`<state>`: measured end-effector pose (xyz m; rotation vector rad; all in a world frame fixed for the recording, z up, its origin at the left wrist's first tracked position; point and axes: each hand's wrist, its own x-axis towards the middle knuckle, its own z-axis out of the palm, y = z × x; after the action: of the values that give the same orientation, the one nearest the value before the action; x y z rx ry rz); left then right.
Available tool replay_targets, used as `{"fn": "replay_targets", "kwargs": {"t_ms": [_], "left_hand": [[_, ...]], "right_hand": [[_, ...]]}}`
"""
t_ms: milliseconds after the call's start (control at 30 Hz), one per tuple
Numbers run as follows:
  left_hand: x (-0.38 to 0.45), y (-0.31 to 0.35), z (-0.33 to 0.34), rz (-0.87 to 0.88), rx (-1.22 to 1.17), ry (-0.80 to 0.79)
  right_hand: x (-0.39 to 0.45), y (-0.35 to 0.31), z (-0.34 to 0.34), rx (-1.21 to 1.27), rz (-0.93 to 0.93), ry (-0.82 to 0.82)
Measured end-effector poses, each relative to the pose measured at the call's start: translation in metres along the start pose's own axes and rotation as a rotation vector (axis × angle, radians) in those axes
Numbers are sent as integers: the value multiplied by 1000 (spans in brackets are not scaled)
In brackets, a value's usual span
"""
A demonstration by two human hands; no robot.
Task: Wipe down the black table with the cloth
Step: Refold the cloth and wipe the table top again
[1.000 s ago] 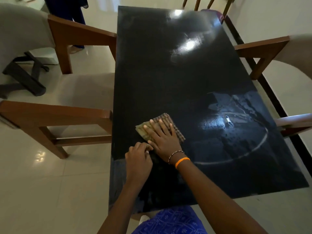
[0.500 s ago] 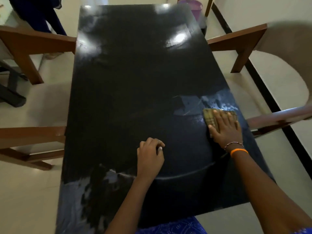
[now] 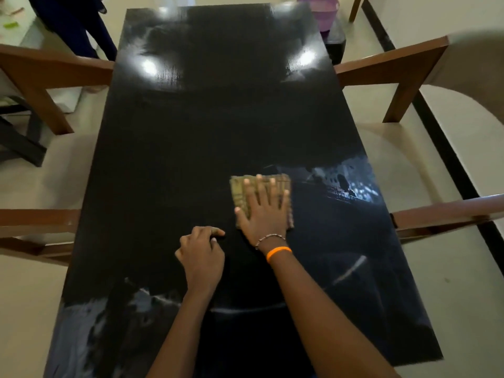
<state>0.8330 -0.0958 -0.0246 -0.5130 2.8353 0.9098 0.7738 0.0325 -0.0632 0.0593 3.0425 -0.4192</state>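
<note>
The black counter [image 3: 218,137] runs long and narrow away from the camera, glossy, with two bright light reflections near its far end. A folded yellowish cloth [image 3: 241,192] with a checked edge lies on the near right part of the top, just right of the middle line. The right hand [image 3: 266,211] lies flat on it, palm down, its fingers [image 3: 259,186] straight and spread, pressing the cloth to the surface without curling round it; most of the cloth is under the hand, with its left part and far edge showing. An orange band [image 3: 278,252] and a thin beaded bracelet [image 3: 270,238] sit on that wrist.

The left hand [image 3: 201,255] rests on the counter just beside the right wrist, to its left and a little nearer the camera. Its fingers are curled in loosely and hold nothing, the knuckles touching the top.

Wet streaks shine on the surface to the right of the cloth near the right edge, and a pale smeared patch shows at the near left corner.

Wooden chairs [image 3: 403,69] with pale seats stand along both long sides. A purple tub [image 3: 321,10] sits on the floor past the far right corner, and a person in dark clothing [image 3: 76,25] stands at the far left
</note>
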Motion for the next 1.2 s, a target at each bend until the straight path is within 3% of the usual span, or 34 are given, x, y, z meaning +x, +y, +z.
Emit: {"fn": "replay_targets", "kwargs": {"t_ms": [133, 233, 633, 1000, 1200], "left_hand": [[-6, 13, 14, 24, 100, -2], [-10, 31, 20, 102, 74, 14], [-17, 87, 46, 380, 132, -215], [-9, 126, 71, 532, 120, -356], [5, 147, 90, 565, 123, -344]], "right_hand": [[27, -17, 6, -19, -313, -90], [49, 5, -2, -81, -380, -85], [70, 213, -68, -24, 298, 43], [-74, 193, -49, -127, 402, 79], [-46, 190, -50, -141, 409, 83]]}}
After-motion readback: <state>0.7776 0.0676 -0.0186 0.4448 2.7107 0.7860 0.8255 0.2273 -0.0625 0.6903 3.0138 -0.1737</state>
